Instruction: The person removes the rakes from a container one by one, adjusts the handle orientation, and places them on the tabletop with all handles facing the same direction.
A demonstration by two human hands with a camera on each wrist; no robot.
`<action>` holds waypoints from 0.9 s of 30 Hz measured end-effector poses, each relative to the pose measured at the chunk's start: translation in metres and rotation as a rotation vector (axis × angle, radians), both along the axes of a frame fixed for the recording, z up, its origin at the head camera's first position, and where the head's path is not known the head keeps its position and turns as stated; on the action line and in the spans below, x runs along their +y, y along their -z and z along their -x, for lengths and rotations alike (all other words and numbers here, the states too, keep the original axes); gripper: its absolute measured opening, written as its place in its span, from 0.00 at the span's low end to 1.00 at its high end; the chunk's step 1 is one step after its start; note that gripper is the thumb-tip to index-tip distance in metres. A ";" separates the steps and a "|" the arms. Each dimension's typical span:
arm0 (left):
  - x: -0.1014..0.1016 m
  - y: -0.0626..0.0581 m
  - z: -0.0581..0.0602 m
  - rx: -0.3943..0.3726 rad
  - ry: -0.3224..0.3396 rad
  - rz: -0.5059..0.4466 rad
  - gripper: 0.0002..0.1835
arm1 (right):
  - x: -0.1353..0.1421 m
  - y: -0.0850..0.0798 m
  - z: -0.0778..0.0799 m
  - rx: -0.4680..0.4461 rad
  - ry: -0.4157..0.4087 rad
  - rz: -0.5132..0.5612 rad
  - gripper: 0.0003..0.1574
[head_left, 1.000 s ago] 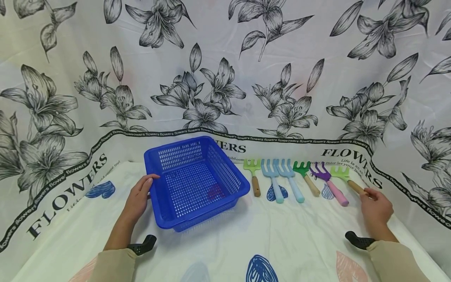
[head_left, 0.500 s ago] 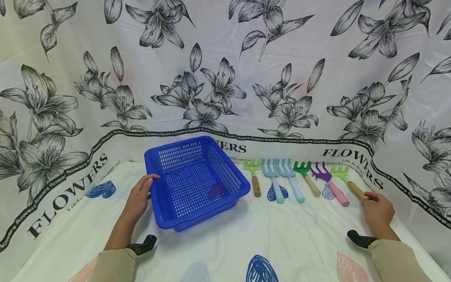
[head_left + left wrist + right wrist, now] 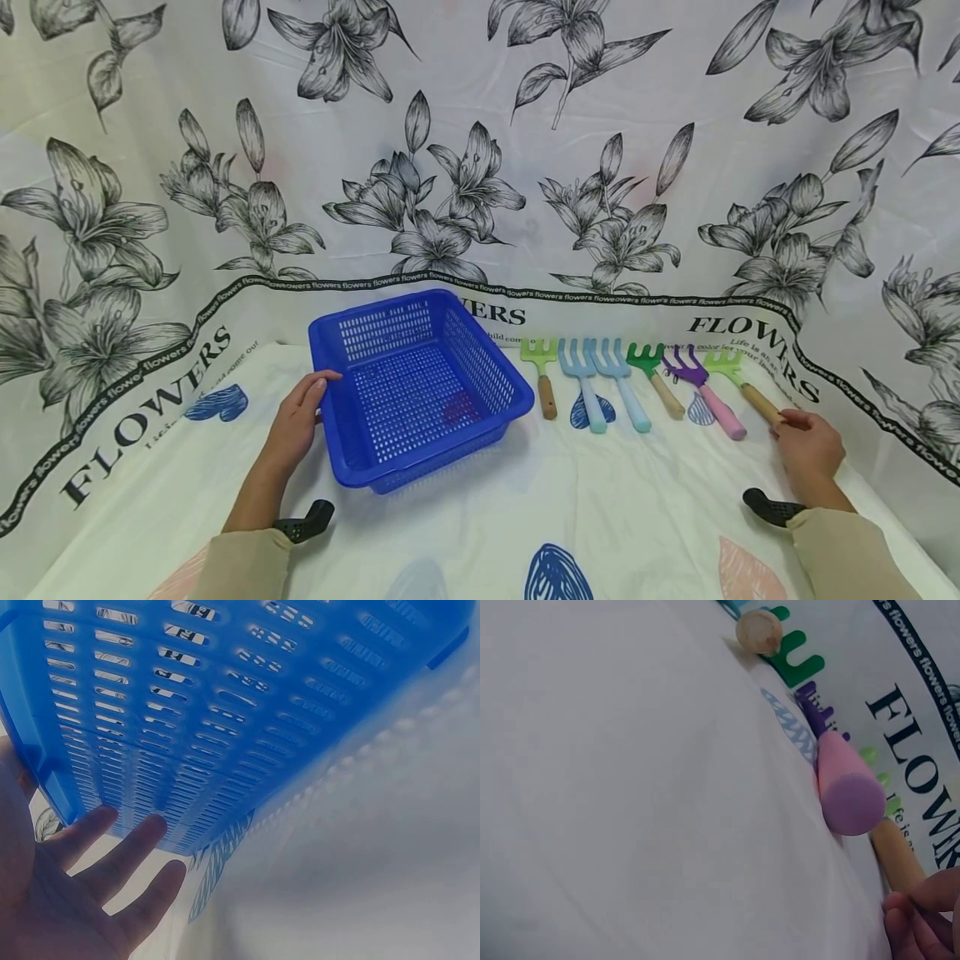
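Observation:
In the head view my left hand (image 3: 297, 417) holds the left rim of a blue plastic basket (image 3: 438, 454), which has slotted walls. The left wrist view shows the thumb up at the rim and the other fingers (image 3: 142, 840) spread below, along the slotted outside of the basket (image 3: 225, 727). At the far right, my right hand (image 3: 810, 450) pinches the end of the wooden handle of a light green hand rake (image 3: 761, 405) between thumb and fingers. Its tines lie toward the back. Close beside it is a purple hand rake with a pink handle (image 3: 722, 412).
Left of these lie a dark green rake (image 3: 665, 396), two light blue rakes (image 3: 591, 404) (image 3: 632, 404) and another light green rake (image 3: 546, 392), in a row. A white printed cloth (image 3: 480, 525) covers the table. A flowered curtain (image 3: 525, 250) rises behind.
My right hand has shifted slightly right and toward me along the light green rake's handle, which has turned a little. The left hand and basket have stayed put.

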State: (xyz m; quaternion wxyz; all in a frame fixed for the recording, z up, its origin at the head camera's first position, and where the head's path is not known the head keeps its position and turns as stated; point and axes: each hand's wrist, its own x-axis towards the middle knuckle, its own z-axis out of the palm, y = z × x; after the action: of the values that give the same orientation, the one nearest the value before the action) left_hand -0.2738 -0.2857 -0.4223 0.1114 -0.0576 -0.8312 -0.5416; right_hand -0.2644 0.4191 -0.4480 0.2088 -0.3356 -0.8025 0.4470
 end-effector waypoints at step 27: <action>0.002 -0.002 0.000 -0.005 -0.002 0.007 0.28 | -0.001 0.000 -0.013 -0.019 -0.071 0.018 0.34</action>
State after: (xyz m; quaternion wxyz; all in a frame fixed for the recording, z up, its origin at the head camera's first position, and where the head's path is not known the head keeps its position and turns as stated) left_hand -0.2734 -0.2842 -0.4207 0.1096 -0.0558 -0.8335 -0.5387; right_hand -0.2511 0.4181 -0.4476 0.1819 -0.3129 -0.8118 0.4582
